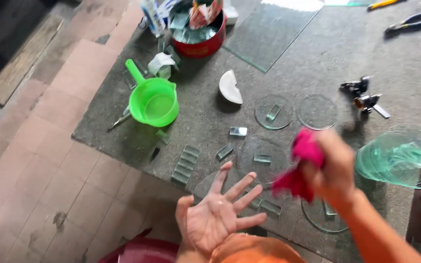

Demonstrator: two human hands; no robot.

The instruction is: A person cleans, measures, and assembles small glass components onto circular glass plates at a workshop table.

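Note:
My left hand (218,214) is held palm up with fingers spread, empty, above the near edge of the grey stone slab (317,53). My right hand (334,168), blurred, clutches a crumpled pink cloth (300,163) just right of the left hand. Under and around the hands lie round glass discs (274,112) and several small rectangular glass pieces (185,164). A stack of round glass discs (398,158) sits at the right.
A green plastic scoop (153,100) stands at the left of the slab. A red round tin (200,29), a large glass sheet (269,31), a white half-round piece (231,87), pliers (409,22) and a small metal tool (361,95) lie farther back. Tiled floor lies to the left.

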